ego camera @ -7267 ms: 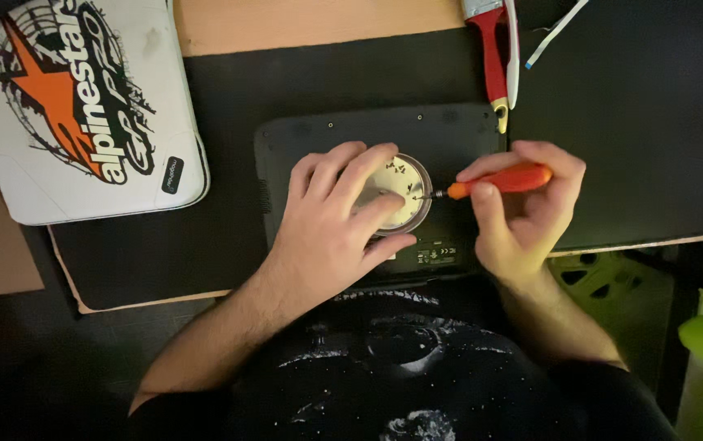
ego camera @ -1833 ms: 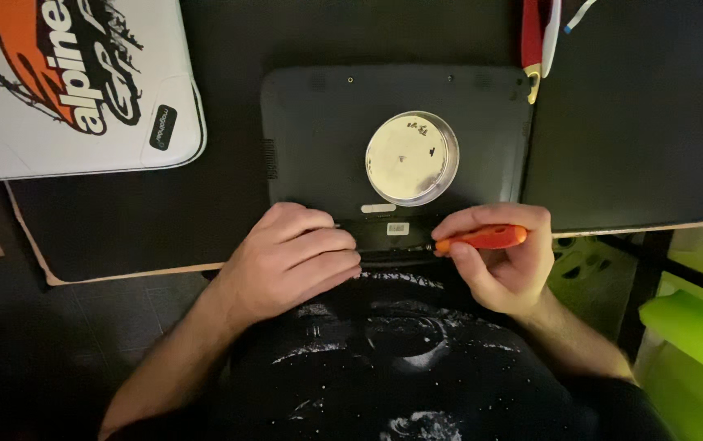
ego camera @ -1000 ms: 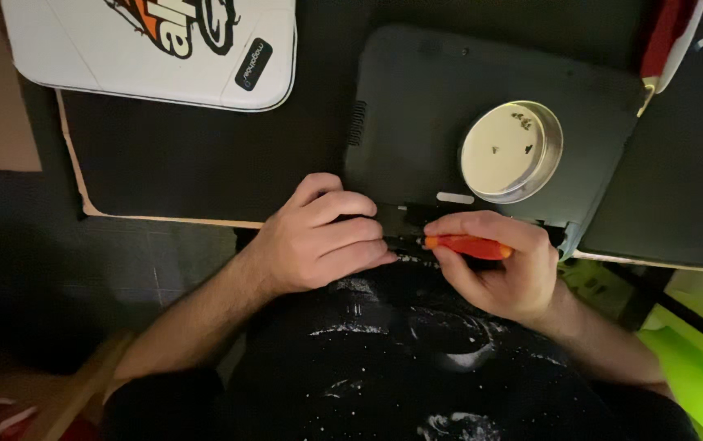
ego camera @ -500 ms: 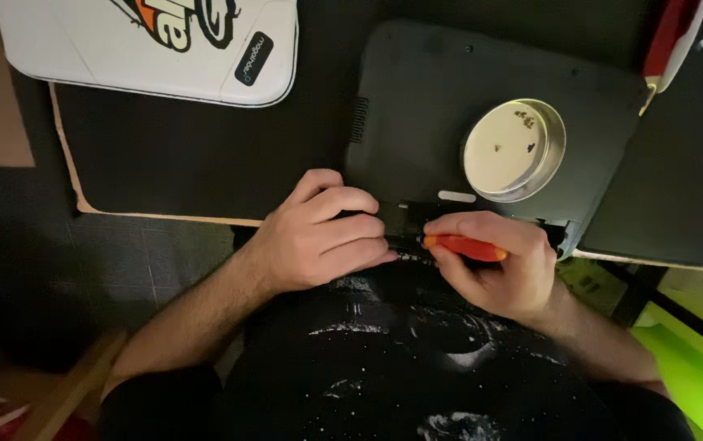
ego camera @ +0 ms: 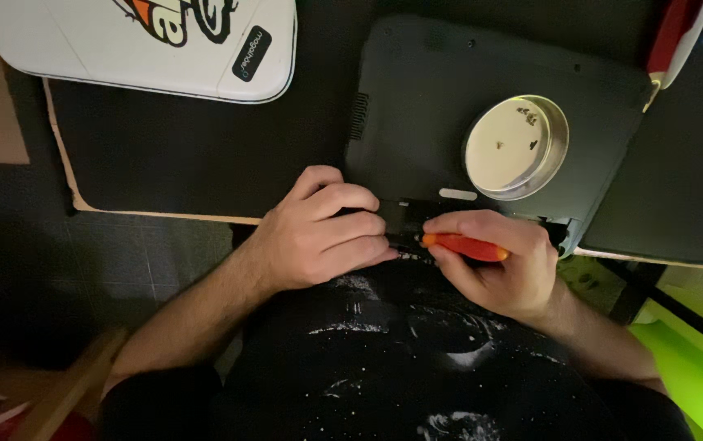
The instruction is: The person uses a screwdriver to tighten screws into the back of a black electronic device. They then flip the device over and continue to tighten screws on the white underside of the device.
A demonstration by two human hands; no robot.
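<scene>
I cannot see the tip of the orange-handled screwdriver (ego camera: 464, 247): my right hand (ego camera: 498, 265) is closed around the handle, and the shaft runs leftward into the dark gap where my left hand (ego camera: 319, 233) meets it, so the spot it touches is hidden. My left hand is curled, fingers bent and pressed down on the near edge of the dark laptop base (ego camera: 417, 106), which lies upside down just beyond both hands; whether those fingers pinch anything small I cannot tell. That near edge sits right at the table's front edge, almost over my black shirt (ego camera: 400, 351), so there is hardly any room between my hands and my body. Beyond my right hand, on the base, stands a round white dish (ego camera: 515, 147) with a few tiny dark bits in it, too small to identify. Far beyond my left hand a white padded sleeve (ego camera: 155, 41) is cut off by the frame, with bare dark mat (ego camera: 196, 155) between. A red tool (ego camera: 671, 37) is cut off beyond my right hand.
</scene>
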